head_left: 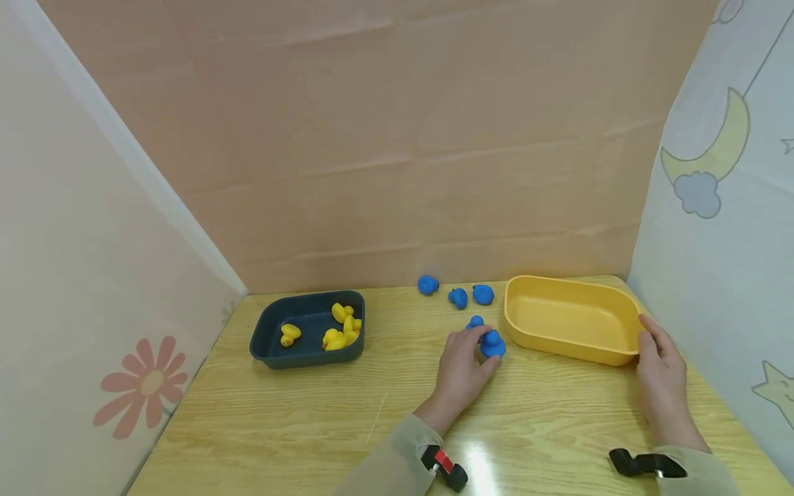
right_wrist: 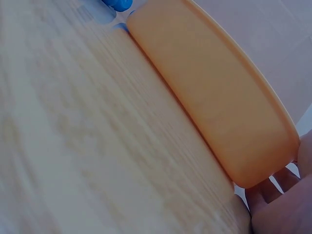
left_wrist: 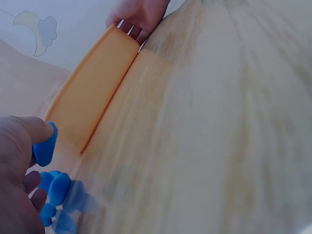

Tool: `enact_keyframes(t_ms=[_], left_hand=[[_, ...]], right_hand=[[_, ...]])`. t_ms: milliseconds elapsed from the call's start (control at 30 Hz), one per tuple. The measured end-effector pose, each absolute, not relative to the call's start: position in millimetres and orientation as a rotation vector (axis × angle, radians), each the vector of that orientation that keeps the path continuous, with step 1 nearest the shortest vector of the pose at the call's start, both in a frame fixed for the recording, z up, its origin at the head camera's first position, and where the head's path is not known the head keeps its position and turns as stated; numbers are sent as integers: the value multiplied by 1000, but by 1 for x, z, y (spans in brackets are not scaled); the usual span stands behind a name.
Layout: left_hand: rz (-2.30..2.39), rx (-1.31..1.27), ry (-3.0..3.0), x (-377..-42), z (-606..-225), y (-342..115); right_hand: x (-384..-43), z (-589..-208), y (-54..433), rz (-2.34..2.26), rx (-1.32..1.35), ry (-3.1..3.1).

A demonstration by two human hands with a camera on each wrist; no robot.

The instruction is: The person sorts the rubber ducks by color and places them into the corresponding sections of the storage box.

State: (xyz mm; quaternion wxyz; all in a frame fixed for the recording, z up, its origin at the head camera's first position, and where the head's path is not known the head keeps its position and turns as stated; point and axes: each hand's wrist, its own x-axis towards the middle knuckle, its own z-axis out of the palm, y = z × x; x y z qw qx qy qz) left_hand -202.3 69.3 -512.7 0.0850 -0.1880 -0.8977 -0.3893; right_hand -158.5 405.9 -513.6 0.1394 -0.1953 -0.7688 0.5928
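My left hand [head_left: 462, 368] pinches a small blue toy duck [head_left: 493, 344] between thumb and fingers, left of the yellow basin's front corner. In the left wrist view this duck [left_wrist: 45, 145] shows at the thumb tip. Just behind it stands another blue duck [head_left: 475, 322], partly covered by the fingers. At the table's right side, my right hand [head_left: 664, 372] holds the end of the yellow basin [head_left: 571, 348], fingers against its outer wall and rim. Nothing lies inside that basin. The right wrist view shows the fingers [right_wrist: 265, 190] at the basin's lower corner.
Three more blue ducks [head_left: 458, 298] lie near the back edge. On the left, a dark blue-green basin [head_left: 267, 344] holds several yellow ducks [head_left: 333, 339]. A brown paper wall [head_left: 397, 172] closes the back, and pale printed panels [head_left: 713, 275] flank the wooden table [head_left: 298, 427].
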Motion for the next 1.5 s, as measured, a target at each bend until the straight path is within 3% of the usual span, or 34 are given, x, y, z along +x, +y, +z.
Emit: enact_keyframes(t_ms=[700, 1500], left_hand=[[-1009, -734, -2517, -219, -493, 114], [-857, -677, -2555, -220, -500, 154]], right_hand=[[-159, -514, 405, 1721, -571, -2215], [-162, -517, 404, 1723, -606, -2194]])
